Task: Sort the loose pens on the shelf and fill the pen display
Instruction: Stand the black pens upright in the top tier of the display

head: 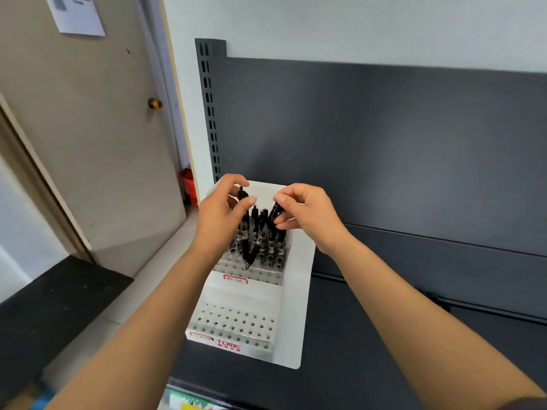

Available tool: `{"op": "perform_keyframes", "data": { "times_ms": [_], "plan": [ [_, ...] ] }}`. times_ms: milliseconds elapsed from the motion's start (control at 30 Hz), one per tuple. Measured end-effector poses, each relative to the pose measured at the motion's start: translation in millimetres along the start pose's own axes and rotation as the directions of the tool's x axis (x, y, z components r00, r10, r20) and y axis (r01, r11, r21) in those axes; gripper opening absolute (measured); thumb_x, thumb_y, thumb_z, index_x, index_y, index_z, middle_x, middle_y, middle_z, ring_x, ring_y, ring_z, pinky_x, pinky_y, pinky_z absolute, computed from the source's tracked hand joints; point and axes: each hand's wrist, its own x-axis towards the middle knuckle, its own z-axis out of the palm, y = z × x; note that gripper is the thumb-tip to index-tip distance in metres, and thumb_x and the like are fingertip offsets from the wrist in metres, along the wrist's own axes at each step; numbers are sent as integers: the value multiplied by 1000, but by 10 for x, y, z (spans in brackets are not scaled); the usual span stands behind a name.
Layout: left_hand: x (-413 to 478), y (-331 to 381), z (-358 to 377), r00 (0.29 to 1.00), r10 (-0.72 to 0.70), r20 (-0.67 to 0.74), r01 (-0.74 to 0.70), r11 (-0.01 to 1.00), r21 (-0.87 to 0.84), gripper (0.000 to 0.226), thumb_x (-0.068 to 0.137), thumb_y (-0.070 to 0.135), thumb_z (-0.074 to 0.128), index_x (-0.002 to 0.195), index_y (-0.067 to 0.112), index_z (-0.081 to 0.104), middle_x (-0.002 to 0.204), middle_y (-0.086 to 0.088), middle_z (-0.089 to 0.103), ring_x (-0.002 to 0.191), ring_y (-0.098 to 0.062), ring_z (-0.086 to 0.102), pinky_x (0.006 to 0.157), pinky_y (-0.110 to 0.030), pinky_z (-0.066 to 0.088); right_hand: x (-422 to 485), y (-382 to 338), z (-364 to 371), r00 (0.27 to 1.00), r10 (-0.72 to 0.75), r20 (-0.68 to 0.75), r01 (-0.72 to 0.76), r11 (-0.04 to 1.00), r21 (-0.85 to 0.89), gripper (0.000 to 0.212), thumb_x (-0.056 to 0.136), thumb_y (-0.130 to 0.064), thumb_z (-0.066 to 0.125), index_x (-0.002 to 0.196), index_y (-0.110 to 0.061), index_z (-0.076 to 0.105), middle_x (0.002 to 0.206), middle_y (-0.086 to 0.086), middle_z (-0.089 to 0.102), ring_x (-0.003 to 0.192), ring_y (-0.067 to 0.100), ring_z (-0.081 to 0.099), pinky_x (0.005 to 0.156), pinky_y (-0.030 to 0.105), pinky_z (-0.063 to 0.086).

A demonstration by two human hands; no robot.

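Head view, left to right: door (88, 128) with one round knob (155, 103) and one sheet of paper (75, 13) stuck near its top. One red object (188, 184) sits low by the door frame, can't tell what it is. One slotted upright (208, 108) runs up the left edge of the shelving. Left hand (220, 216) is curled, thumb and fingers pinching the top end of one black pen (245, 232); the pen is near upright, tip down, just over the front holes of the back tier. One white pen display (293, 306) sits at the left end of the dark shelf (370, 335), against the grey back panel (384, 143), with two tiers of holes visible. The back tier holds a tight cluster of standing pens (268, 247), all black and overlapping; more than six, exact count unreadable. Front tier (236, 321) shows rows of open holes, with one red TOME label (228, 344) on the front edge. Right hand (307, 216) is curled, thumb and forefinger pinching the top of a second black pen (275, 211), which is tilted with its lower end down-left among the cluster. The hands are near each other, not touching. Pens in hand: two, one per hand.
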Motion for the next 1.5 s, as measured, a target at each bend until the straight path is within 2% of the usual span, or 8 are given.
{"op": "perform_keyframes", "data": {
  "times_ms": [100,300,500,767,900,1133,1233,1500],
  "plan": [
    [59,-32,-36,999,3,46,-4,999,32,22,87,15,62,96,31,50,79,6,55,66,-13,50,67,-34,45,-15,-43,59,999,-3,-44,2,1000,-14,13,96,-12,53,90,-5,63,81,0,58,59,10,66,61,22,57],
    [150,-2,-84,988,37,148,-64,981,181,25,92,19,57,115,21,48,95,4,64,70,-3,52,70,-25,36,-19,-128,162,975,-101,-199,81,991,-109,12,95,-9,53,87,-7,63,76,-1,60,54,8,64,58,21,56],
    [205,-82,-189,979,73,192,-115,970,216,19,93,17,55,112,16,56,102,2,66,95,-17,59,84,-33,47,-24,-109,347,968,-189,-168,128,939,-320,12,95,-13,54,88,-9,63,76,0,60,61,15,67,61,25,58],
    [256,-167,-282,970,175,170,-212,949,235,35,94,13,54,129,15,55,114,-4,62,102,-14,56,88,-21,39,42,-100,512,949,-293,-119,192,833,-519,15,96,-17,53,88,-9,63,81,4,62,62,15,67,70,35,57],
    [230,-275,-213,962,164,217,-224,929,293,35,94,14,55,129,14,55,119,-5,60,108,-18,55,86,-16,34,78,-52,537,970,-218,-111,114,807,-580,18,95,-22,53,89,-9,64,78,3,66,68,17,66,74,41,55],
    [118,-421,-122,956,126,266,-207,931,301,29,91,11,57,120,16,59,104,-2,59,87,-11,50,77,-23,39,141,37,598,955,-287,-71,58,419,-906,18,96,-36,48,99,-23,60,96,-6,65,94,19,53,63,29,39],
    [72,-421,-106,962,78,261,-154,946,286,26,90,10,59,115,14,55,99,-1,60,80,-14,51,74,-26,42,172,101,621,915,-403,-32,96,294,-951,17,88,-32,62,86,-17,70,87,0,63,87,26,53,59,30,34],
    [93,-485,-147,966,141,218,-201,938,284,20,88,6,60,108,8,65,105,-3,52,80,-14,49,75,-28,43,178,126,522,963,-267,-37,71,384,-921,20,94,-35,51,103,-28,67,112,-7,56,112,20,42,89,34,27]
  ]
}}
